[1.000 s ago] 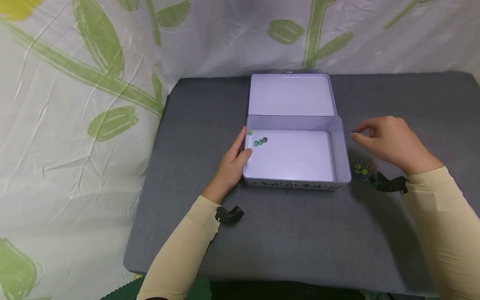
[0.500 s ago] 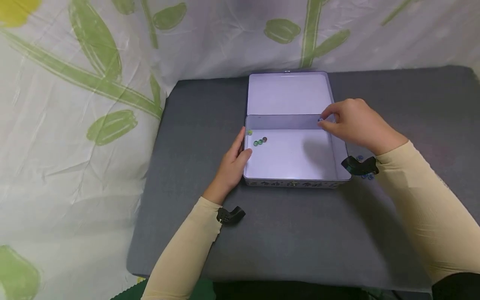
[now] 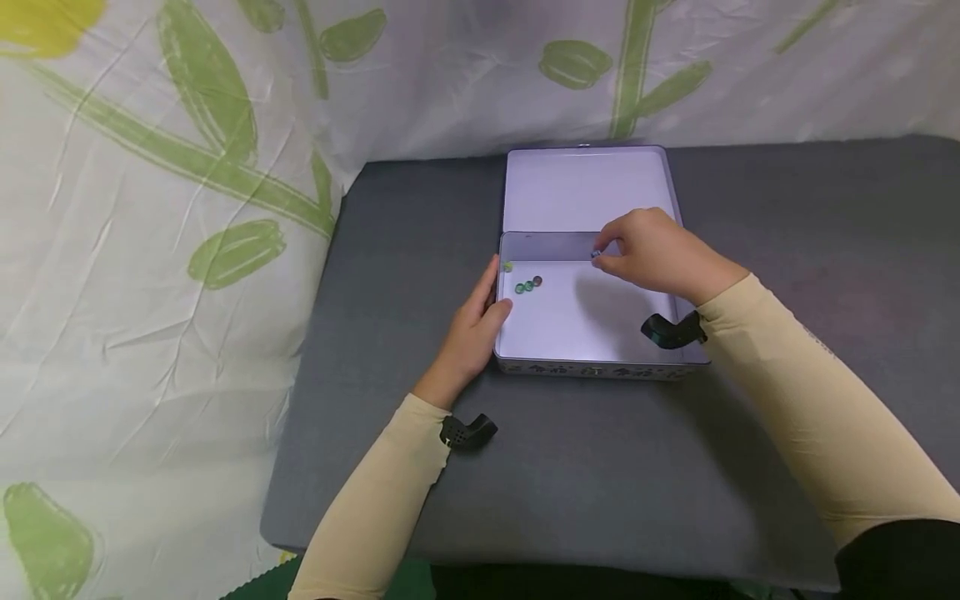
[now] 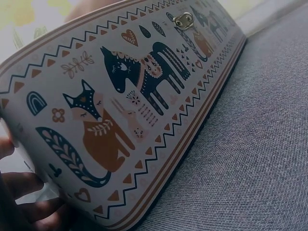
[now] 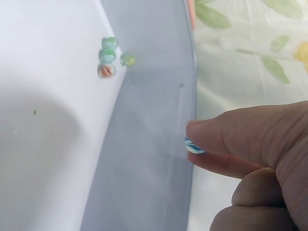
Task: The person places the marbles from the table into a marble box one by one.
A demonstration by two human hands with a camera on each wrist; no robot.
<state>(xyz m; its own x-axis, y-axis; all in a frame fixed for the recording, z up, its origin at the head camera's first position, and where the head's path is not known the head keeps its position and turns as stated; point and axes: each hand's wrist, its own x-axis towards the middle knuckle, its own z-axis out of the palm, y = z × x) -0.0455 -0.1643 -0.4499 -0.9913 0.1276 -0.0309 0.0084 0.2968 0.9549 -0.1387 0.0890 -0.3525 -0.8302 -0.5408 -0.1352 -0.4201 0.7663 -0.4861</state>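
Note:
A blue-and-white marble (image 5: 193,146) is pinched between thumb and forefinger of my right hand (image 3: 660,254). That hand hovers over the inside of an open tin box (image 3: 600,333), near its back wall. On the box's white floor, toward the left, several glass marbles (image 3: 528,286) lie in a short row. A yellow-green marble (image 5: 128,59) sits apart from them by the wall. My left hand (image 3: 471,333) grips the box's left side, thumb at the rim. In the left wrist view its fingers (image 4: 29,185) lie at the corner of the patterned side (image 4: 120,110).
The box's lid (image 3: 588,190) is folded back behind it on the grey table (image 3: 570,467). A white sheet with green leaves (image 3: 465,75) hangs behind and at the left. My right forearm (image 3: 817,400) crosses the table right of the box.
My right hand has carried the marble leftward from the table's right side to over the box. The loose marbles seen there earlier are now hidden behind the arm. My left hand stays put.

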